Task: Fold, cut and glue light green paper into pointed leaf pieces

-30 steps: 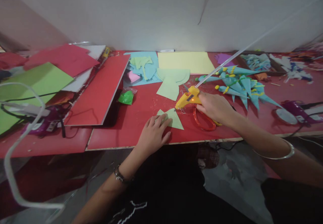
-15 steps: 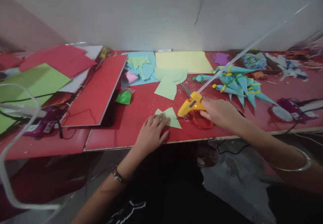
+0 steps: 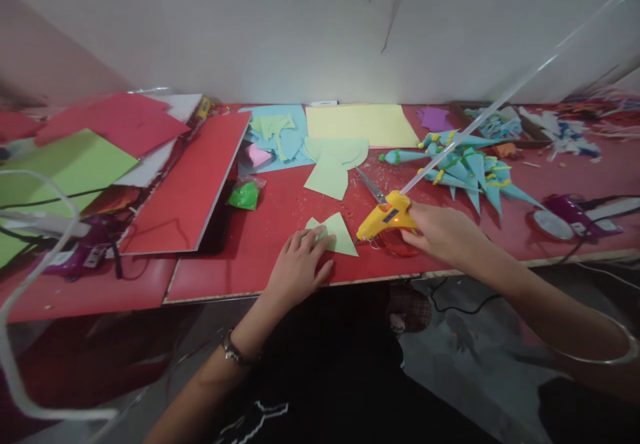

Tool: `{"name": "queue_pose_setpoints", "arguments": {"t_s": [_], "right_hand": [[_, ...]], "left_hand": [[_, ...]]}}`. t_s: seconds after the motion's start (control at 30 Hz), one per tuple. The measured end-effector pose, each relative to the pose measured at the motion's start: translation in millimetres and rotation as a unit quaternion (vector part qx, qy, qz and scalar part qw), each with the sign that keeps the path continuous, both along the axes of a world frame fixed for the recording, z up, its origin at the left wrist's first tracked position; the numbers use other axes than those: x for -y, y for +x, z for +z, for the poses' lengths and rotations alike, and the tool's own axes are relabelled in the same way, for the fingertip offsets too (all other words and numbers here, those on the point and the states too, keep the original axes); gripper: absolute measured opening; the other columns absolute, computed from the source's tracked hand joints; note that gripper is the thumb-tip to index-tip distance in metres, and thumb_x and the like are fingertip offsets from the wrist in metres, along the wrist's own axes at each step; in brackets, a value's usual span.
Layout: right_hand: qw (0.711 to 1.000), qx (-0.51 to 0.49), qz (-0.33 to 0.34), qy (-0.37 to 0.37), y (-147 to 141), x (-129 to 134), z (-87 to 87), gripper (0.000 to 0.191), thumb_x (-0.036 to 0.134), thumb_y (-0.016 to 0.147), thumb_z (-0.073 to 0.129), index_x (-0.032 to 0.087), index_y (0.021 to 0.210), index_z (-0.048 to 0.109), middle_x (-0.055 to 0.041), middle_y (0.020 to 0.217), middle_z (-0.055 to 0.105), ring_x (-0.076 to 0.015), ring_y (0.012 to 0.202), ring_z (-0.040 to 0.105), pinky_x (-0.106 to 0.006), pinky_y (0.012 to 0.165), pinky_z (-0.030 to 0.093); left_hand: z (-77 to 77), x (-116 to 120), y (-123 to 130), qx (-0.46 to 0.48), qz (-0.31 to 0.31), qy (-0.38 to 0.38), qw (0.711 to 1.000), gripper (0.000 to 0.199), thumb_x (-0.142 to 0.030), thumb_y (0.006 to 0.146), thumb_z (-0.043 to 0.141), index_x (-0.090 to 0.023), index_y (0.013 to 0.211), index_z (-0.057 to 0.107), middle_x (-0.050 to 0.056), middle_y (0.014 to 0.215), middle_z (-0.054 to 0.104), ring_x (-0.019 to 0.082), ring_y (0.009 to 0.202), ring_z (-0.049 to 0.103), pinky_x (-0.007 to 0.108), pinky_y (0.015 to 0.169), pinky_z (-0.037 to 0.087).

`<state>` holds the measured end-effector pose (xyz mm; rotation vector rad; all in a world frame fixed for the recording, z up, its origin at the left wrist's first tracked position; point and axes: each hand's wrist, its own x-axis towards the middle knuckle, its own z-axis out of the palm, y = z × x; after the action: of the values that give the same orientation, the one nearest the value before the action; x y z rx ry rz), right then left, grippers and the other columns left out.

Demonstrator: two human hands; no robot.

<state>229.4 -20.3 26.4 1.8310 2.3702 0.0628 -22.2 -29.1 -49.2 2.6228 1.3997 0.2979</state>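
Under the fingers of my left hand [image 3: 299, 264], a light green paper piece [image 3: 343, 236] lies pressed on the red table [image 3: 220, 274]. That hand lies flat with its fingers a little spread. My right hand [image 3: 440, 231] is wrapped round a yellow hot glue gun [image 3: 384, 219], its small light glowing orange. A long clear glue stick [image 3: 483, 116] sticks up out of its back. The nozzle points down beside the right corner of the paper piece. Red-handled scissors [image 3: 373, 185] lie partly hidden behind the glue gun.
Light green cut papers [image 3: 327, 176] and a yellow sheet [image 3: 363, 124] lie farther back. Blue paper cones [image 3: 473, 174] with yellow and green trim are piled at right, near a purple device [image 3: 583, 217]. At left stand a red board [image 3: 193, 184] and a green packet [image 3: 244, 195].
My right hand has moved slightly right and down with the glue gun, its nozzle drawing away from the paper's edge. My left hand stays on the paper.
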Motion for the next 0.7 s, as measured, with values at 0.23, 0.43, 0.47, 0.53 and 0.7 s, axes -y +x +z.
{"name": "queue_pose_setpoints", "arguments": {"t_s": [0.23,0.43,0.47,0.53,0.7], "right_hand": [[0.981,-0.115,-0.139,0.069,27.5,-15.3,2.9,0.034,0.043,0.080,0.045,0.011,0.092,0.051,-0.0134,0.079,0.061,-0.0251,0.072,0.058,-0.029,0.057,0.036],[0.954,-0.192,-0.192,0.125,59.9,-45.8,-28.8,0.033,0.030,0.084,0.035,0.006,0.101,0.048,-0.0210,0.093,0.059,-0.0268,0.085,0.056,-0.034,0.070,0.040],[0.952,-0.197,-0.193,0.135,63.0,-50.7,-36.8,0.032,0.029,0.083,0.035,0.005,0.101,0.047,-0.0213,0.095,0.058,-0.0270,0.087,0.056,-0.035,0.072,0.040],[0.950,-0.228,-0.162,0.135,67.3,-58.6,-51.2,0.030,0.028,0.081,0.037,0.007,0.099,0.048,-0.0196,0.095,0.059,-0.0267,0.089,0.056,-0.036,0.076,0.041],[0.937,-0.289,-0.126,0.149,78.2,-62.1,-67.8,0.029,0.029,0.080,0.037,0.012,0.100,0.048,-0.0147,0.097,0.060,-0.0255,0.091,0.056,-0.038,0.079,0.043]], "left_hand": [[1.0,0.5,-1.4,0.004,0.001,0.009,1.000,0.041,-0.034,0.084,0.043,-0.024,0.123,0.045,0.005,0.130,0.044,0.024,0.114,0.039,0.040,0.095,0.037],[0.5,1.6,-3.0,-0.002,-0.005,0.026,1.000,0.039,-0.029,0.084,0.042,-0.021,0.122,0.046,0.007,0.127,0.046,0.025,0.113,0.040,0.042,0.095,0.037],[0.3,1.8,-3.4,-0.002,-0.004,0.027,1.000,0.038,-0.029,0.085,0.042,-0.021,0.122,0.046,0.007,0.127,0.046,0.025,0.113,0.040,0.042,0.095,0.037],[0.0,2.3,-4.4,0.000,-0.005,0.029,1.000,0.038,-0.028,0.084,0.042,-0.021,0.121,0.046,0.007,0.127,0.046,0.025,0.114,0.040,0.042,0.095,0.037],[-1.4,0.2,-6.0,0.023,0.003,0.032,0.999,0.038,-0.031,0.085,0.041,-0.020,0.121,0.045,0.008,0.128,0.043,0.024,0.117,0.036,0.041,0.097,0.035]]}}
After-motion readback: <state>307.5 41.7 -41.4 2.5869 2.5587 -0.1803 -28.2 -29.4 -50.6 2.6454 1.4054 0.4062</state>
